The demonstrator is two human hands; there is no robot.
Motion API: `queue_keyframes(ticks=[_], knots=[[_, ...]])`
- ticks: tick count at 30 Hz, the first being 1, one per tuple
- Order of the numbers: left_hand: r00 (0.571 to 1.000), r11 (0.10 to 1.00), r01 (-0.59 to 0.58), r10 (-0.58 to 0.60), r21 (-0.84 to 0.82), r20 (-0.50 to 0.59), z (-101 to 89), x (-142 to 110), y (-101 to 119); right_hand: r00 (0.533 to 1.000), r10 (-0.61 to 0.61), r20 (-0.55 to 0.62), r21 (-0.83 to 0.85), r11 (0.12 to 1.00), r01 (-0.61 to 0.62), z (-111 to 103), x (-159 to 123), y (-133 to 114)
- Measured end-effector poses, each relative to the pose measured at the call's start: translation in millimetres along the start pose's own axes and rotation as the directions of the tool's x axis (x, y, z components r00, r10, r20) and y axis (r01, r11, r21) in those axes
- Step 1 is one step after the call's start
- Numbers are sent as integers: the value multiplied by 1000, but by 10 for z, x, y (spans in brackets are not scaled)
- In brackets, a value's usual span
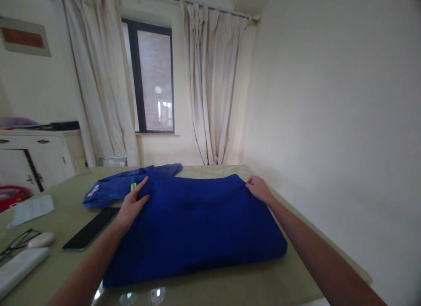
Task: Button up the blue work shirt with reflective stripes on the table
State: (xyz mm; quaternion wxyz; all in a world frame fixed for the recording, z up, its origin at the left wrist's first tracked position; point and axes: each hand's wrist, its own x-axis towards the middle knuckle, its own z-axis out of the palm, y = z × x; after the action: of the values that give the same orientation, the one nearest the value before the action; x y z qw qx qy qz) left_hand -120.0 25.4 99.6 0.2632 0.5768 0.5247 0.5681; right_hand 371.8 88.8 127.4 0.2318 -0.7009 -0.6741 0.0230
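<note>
A dark blue garment, folded into a wide flat shape, lies on the table in front of me. My left hand touches its far left edge, with index finger and thumb stretched apart. The garment's far right corner is pinched in my right hand, fingers closed and curled. Behind my left hand lies a second, crumpled blue garment with a white label. A small yellow-green strip shows beside my left fingers.
On the table's left are a dark tablet or phone, glasses, a white mouse, a white bar-shaped object and a pale sheet. A wall borders the right side. Curtains hang behind.
</note>
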Motion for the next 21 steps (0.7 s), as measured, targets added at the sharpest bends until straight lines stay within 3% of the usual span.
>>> queue_keyframes(ticks=[2,4,8,10,13,15,16,19,20,21], knots=[[988,960,-77,110,270,-111,101,106,-133,999,40,-5,-33,999,-40,89,-13,-10],[983,855,-88,156,512,-92,188,127,-287,997,63,33,-61,996,-61,234,-67,-19],[999,617,-44,41,785,24,194,-54,-624,991,-12,133,-67,998,22,539,-289,-71],[998,579,34,-57,815,-1,98,-183,-726,988,-101,119,-49,993,107,636,-448,-157],[968,723,177,-252,668,17,-95,-356,-671,970,-244,19,-24,969,245,702,-727,-417],[904,835,338,-416,434,97,-191,-457,-506,941,-339,-2,21,941,339,726,-921,-670],[860,850,436,-490,295,142,-216,-506,-407,919,-393,12,59,918,392,744,-1010,-808],[723,744,665,-620,-65,305,-203,-639,-149,834,-546,82,174,832,527,859,-1184,-1182],[694,700,701,-626,-135,356,-182,-677,-99,817,-566,112,197,818,540,920,-1198,-1271],[696,686,703,-610,-187,379,-161,-708,-70,816,-558,149,209,824,526,989,-1188,-1337]])
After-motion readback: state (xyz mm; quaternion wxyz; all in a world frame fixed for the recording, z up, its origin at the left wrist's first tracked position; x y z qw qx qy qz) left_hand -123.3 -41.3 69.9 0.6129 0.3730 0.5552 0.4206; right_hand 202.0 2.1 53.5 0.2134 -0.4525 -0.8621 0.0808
